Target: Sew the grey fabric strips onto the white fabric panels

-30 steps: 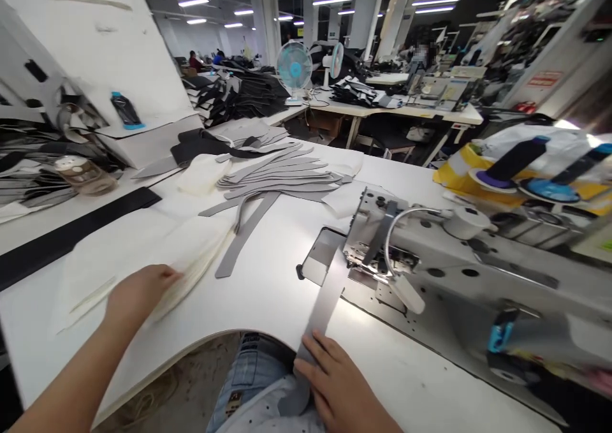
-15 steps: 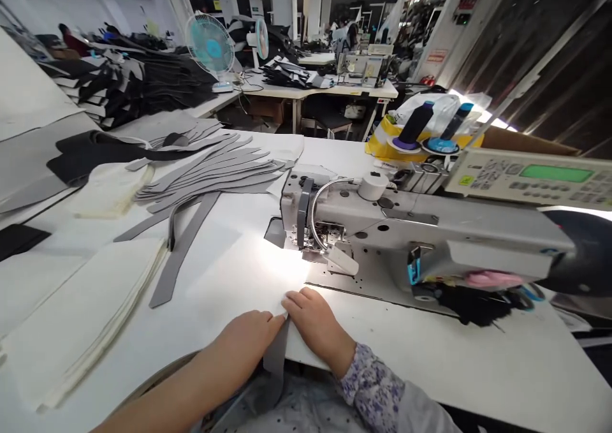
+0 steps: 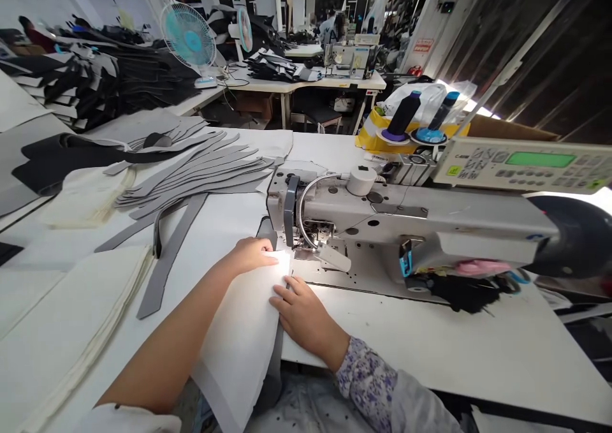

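My left hand rests on the top end of a white fabric panel, fingers curled and pressing it flat just in front of the sewing machine's needle area. My right hand lies on the panel's right edge with fingers spread. A grey strip shows under that edge, hanging off the table front. The panel drapes over the table edge toward my lap.
The grey sewing machine fills the right, with a control panel and thread cones behind it. A fan of grey strips and a stack of white panels lie to the left. Other work tables stand behind.
The white panel has been laid over the grey strip and slid up to the needle. My left hand moved forward to the machine; the right hand stayed at the panel's edge.
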### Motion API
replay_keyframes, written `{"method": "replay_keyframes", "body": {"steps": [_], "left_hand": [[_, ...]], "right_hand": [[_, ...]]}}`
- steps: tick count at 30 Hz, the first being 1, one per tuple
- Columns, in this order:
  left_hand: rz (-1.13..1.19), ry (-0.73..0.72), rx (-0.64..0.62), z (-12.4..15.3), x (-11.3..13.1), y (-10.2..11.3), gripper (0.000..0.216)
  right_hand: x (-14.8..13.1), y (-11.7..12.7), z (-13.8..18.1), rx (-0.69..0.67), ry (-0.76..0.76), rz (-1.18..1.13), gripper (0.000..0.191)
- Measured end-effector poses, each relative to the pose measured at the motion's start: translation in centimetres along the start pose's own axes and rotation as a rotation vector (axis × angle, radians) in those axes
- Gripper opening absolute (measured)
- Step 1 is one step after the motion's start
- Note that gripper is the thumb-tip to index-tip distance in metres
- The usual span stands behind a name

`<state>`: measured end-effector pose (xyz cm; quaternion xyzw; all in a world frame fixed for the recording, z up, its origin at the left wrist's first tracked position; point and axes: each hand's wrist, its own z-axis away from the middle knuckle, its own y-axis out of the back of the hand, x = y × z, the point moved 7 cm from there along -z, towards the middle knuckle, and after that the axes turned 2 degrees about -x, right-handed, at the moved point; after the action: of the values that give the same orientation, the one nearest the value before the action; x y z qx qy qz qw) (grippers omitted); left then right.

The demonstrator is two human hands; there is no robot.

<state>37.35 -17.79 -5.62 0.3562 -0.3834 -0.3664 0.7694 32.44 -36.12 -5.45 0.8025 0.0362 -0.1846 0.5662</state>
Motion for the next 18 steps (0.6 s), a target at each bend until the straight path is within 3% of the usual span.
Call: {"method": "replay_keyframes", "body": {"steps": [4, 13, 18], "left_hand": [[0.135, 0.004, -0.031, 0.3, -0.3, 0.2, 0.027], [0.075, 0.124, 0.034, 0.1, -0.1, 0.5, 0.022], [0.044, 0.097, 0.039, -0.3, 0.1, 0.5, 0.026]], "right_hand": [[0.5, 0.2, -0.3, 0.009, -0.011, -0.026, 0.025], [1.0, -0.6, -0.4, 0.056, -0.043, -0.025, 0.026], [1.4, -0.9, -0.3, 0.074, -0.075, -0.064, 0.028]]}}
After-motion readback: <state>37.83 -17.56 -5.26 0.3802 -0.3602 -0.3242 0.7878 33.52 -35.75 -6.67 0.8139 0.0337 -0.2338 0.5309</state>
